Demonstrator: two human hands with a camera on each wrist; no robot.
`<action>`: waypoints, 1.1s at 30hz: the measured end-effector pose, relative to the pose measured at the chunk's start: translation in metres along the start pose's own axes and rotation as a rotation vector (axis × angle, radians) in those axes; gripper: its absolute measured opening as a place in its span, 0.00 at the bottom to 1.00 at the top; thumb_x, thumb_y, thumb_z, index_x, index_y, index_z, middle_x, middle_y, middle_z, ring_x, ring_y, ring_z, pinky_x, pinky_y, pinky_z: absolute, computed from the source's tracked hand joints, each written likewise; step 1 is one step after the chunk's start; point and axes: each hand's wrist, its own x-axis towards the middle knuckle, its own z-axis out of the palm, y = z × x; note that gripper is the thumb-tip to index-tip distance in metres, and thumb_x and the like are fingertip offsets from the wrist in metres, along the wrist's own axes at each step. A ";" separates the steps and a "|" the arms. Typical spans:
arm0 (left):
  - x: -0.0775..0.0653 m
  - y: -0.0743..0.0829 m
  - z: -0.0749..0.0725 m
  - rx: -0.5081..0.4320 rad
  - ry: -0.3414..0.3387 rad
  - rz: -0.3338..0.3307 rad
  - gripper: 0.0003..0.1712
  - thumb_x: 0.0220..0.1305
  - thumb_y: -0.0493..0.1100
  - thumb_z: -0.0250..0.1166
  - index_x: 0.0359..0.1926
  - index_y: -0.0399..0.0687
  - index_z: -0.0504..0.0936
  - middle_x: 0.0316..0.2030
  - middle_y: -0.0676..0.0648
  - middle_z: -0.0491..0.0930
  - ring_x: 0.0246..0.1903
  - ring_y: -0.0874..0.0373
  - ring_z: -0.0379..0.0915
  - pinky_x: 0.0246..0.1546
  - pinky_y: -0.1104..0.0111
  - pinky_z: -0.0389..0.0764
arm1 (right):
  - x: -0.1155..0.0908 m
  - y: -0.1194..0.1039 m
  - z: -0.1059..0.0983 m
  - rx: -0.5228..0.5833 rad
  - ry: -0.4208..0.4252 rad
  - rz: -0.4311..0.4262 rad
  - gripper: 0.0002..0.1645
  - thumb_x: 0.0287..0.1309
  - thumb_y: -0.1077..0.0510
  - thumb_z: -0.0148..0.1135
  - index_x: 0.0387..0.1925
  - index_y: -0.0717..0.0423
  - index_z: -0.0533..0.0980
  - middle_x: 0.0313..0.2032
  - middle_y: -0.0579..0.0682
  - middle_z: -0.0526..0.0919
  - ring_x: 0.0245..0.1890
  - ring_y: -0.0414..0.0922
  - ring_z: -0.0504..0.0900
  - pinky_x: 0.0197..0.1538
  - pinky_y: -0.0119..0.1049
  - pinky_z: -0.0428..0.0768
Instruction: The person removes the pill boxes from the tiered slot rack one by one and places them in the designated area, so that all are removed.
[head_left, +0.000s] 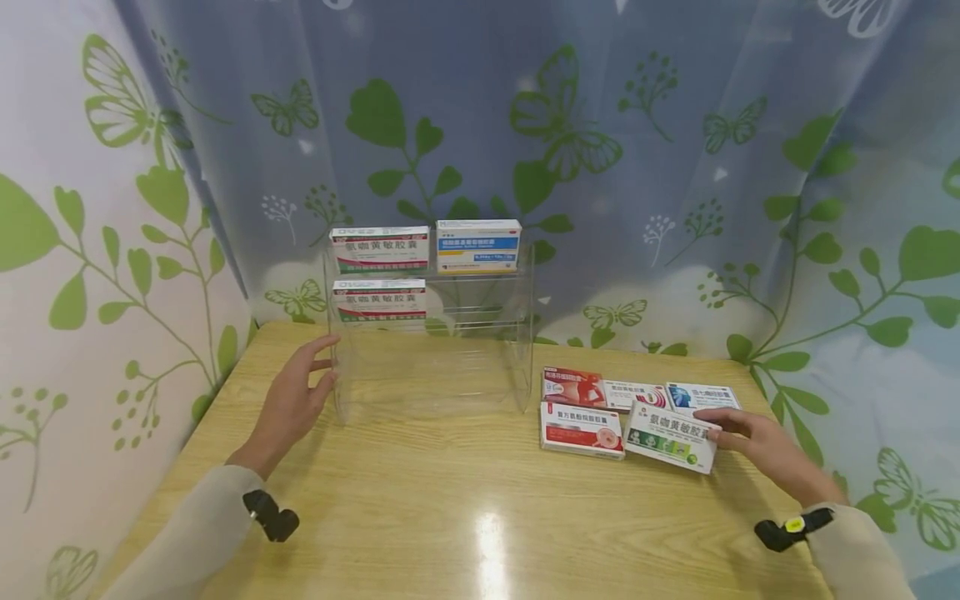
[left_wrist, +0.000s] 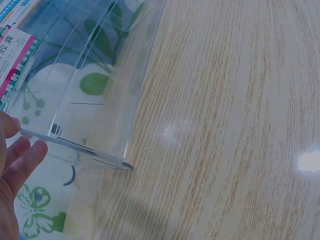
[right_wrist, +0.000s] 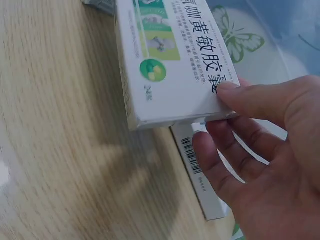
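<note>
With thumb and fingers at its corner, my right hand (right_wrist: pixel 270 145) pinches a white medicine box (head_left: pixel 671 437) with a green picture strip. In the right wrist view this box is raised at a tilt over the wooden table. My left hand (head_left: pixel 292 400) grips the left side edge of a clear acrylic display rack (head_left: pixel 431 367); the left wrist view has thumb and fingers on either side of that edge. On the rack's left, two white, red and green medicine boxes (head_left: pixel 380 252) stand one above the other. A blue, white and yellow box (head_left: pixel 477 247) occupies the top right.
Right of the rack, several medicine boxes lie on the wooden table (head_left: pixel 420 508): a red one (head_left: pixel 573 387), a white and red one (head_left: pixel 582 428), a white one with pink arcs (head_left: pixel 633 395) and a blue and white one (head_left: pixel 701 397). Patterned curtains (head_left: pixel 465 108) surround the table.
</note>
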 end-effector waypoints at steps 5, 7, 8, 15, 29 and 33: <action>-0.001 0.002 0.000 0.000 0.003 0.003 0.33 0.79 0.29 0.62 0.80 0.44 0.68 0.74 0.30 0.71 0.61 0.30 0.83 0.50 0.38 0.91 | 0.006 0.011 0.007 0.077 -0.037 0.033 0.32 0.85 0.48 0.56 0.76 0.65 0.72 0.72 0.71 0.75 0.51 0.23 0.80 0.52 0.32 0.89; -0.001 0.002 0.000 -0.001 0.004 0.005 0.33 0.79 0.29 0.62 0.80 0.44 0.68 0.74 0.30 0.71 0.61 0.30 0.83 0.49 0.38 0.91 | 0.008 0.013 0.008 0.086 -0.047 0.040 0.32 0.86 0.48 0.55 0.77 0.65 0.71 0.73 0.72 0.74 0.51 0.23 0.80 0.53 0.32 0.89; -0.001 0.002 0.000 -0.002 0.003 0.006 0.33 0.79 0.29 0.62 0.80 0.43 0.68 0.74 0.30 0.71 0.61 0.29 0.83 0.49 0.38 0.91 | 0.009 0.014 0.009 0.087 -0.050 0.040 0.32 0.86 0.48 0.54 0.77 0.66 0.71 0.73 0.73 0.73 0.51 0.22 0.80 0.53 0.32 0.89; 0.000 0.000 -0.001 -0.002 -0.004 -0.001 0.33 0.80 0.30 0.61 0.80 0.44 0.68 0.76 0.31 0.70 0.62 0.30 0.82 0.50 0.38 0.91 | 0.012 0.019 0.009 0.053 -0.029 0.023 0.29 0.88 0.50 0.49 0.76 0.65 0.72 0.76 0.75 0.68 0.54 0.15 0.71 0.55 0.27 0.87; -0.001 -0.003 0.000 0.008 -0.008 -0.004 0.33 0.80 0.30 0.61 0.80 0.44 0.67 0.76 0.30 0.69 0.62 0.30 0.82 0.50 0.37 0.91 | 0.007 0.027 0.032 -0.030 0.188 0.052 0.34 0.82 0.46 0.61 0.75 0.65 0.72 0.68 0.71 0.79 0.64 0.62 0.82 0.51 0.29 0.82; -0.001 -0.004 -0.001 0.009 -0.004 -0.002 0.33 0.80 0.30 0.61 0.80 0.44 0.67 0.75 0.31 0.70 0.62 0.30 0.82 0.50 0.37 0.91 | 0.001 0.028 0.040 -0.071 0.149 0.053 0.35 0.80 0.44 0.64 0.75 0.62 0.74 0.69 0.71 0.76 0.62 0.66 0.83 0.47 0.29 0.82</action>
